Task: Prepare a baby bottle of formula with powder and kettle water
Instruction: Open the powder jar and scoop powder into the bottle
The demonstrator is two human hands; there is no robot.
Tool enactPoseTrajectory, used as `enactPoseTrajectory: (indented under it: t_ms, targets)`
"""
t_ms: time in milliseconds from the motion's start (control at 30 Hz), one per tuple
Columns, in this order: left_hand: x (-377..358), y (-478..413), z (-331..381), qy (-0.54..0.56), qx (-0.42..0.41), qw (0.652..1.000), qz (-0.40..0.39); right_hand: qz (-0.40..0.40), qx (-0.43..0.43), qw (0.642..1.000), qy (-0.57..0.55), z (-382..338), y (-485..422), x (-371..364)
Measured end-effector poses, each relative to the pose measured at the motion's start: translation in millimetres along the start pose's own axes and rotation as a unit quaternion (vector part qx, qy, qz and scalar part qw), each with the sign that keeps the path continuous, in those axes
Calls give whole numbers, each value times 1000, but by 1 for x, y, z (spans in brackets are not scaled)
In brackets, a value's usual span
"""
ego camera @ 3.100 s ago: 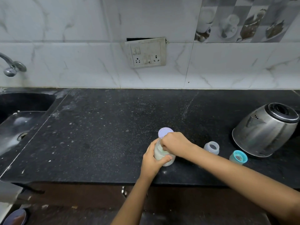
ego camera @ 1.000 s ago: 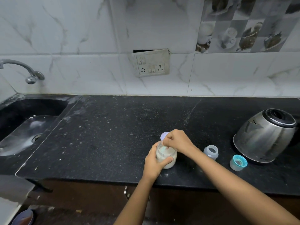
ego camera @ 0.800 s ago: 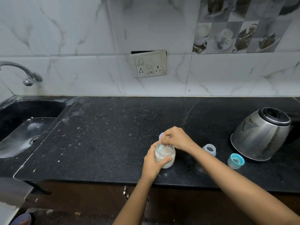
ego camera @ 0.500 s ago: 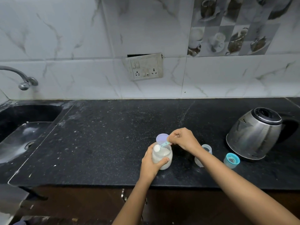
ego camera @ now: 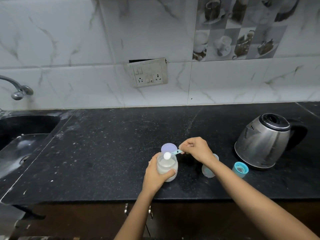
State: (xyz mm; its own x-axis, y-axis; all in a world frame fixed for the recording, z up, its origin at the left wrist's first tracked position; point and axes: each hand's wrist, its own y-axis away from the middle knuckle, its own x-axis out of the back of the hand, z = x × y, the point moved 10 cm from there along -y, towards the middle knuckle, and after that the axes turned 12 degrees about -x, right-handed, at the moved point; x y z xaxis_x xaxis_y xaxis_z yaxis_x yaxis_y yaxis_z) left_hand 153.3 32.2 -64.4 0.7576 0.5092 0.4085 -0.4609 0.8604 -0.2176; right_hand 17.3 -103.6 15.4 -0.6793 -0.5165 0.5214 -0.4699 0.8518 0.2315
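An open clear jar of white powder [ego camera: 167, 166] stands near the front edge of the black counter [ego camera: 107, 146]. My left hand [ego camera: 155, 175] is wrapped around its side. My right hand [ego camera: 196, 148] pinches the handle of a small teal scoop [ego camera: 174, 152], whose bowl is heaped with white powder just above the jar's mouth. The jar's lilac lid [ego camera: 168, 147] lies flat behind the jar. The clear baby bottle [ego camera: 208, 170] stands to the right, partly hidden by my right forearm. Its teal collar [ego camera: 240, 168] lies further right. A steel kettle [ego camera: 265, 141] sits at the right.
A dark sink [ego camera: 22, 135] with a steel tap [ego camera: 17, 90] fills the left end of the counter. A socket panel [ego camera: 148, 73] hangs on the marble-tiled wall. Powder specks dust the counter. Cabinet doors with handles [ego camera: 138, 209] are below the edge.
My right hand has lifted the scoop out of the jar, now heaped with powder above the mouth. The left hand still holds the jar. The camera has tilted up.
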Motion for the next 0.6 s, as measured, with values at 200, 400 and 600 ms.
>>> enactPoseTrajectory:
  t_ms: [200, 400, 600]
  targets:
    - [-4, -15, 48, -20, -59, 998, 23, 44, 3, 994, -100, 4, 10, 59]
    - [-57, -27, 95, 12, -124, 991, -44, 108, -4, 988, -108, 41, 27, 125]
    - [-118, -12, 83, -13, -103, 986, -131, 141, -52, 983, -105, 86, 34, 149]
